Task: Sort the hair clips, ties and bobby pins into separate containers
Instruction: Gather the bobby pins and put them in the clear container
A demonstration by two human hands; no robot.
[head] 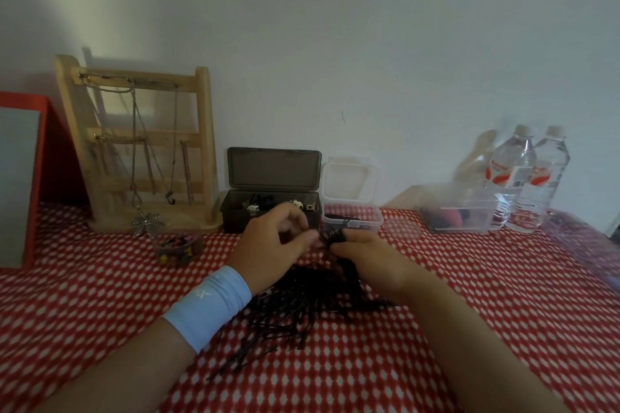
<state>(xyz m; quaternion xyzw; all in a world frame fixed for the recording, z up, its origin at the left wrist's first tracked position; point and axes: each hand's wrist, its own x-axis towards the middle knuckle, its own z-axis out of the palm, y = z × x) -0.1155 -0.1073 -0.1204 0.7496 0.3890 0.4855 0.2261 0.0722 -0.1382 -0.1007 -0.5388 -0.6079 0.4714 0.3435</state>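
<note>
Since both hands sit on one bunch [335, 237] of black bobby pins, I read this as the pin step: gathering and squaring a handful before dropping it in. Right hand [367, 261] has its fingers curled round the bunch, pins sticking up out of the fist. Left hand [275, 245] pinches the bunch's top with thumb and forefinger, other fingers loosely curled. Contact is a bit blurred, but neither hand has anything else in it. The bunch is held just above the cloth [469, 278], at 12 o'clock of the pile [302, 308], just short of the clear box [352, 223]. That box sits at 12 o'clock from the hands, lid up, dark pins inside, so it's likely the target. Next move, my guess: short carry forward, tips down, release over the box without snagging its rim. The pile lies loose under the wrists, fanning toward 7 o'clock: thin, black, crossed and tangled, so they'll likely lift in clumps, not singly. Dark box [268, 214] at 11 o'clock holds clips. Tub [463, 216] at 2 o'clock holds dark and red items, probably ties, too blurred to be sure.
</note>
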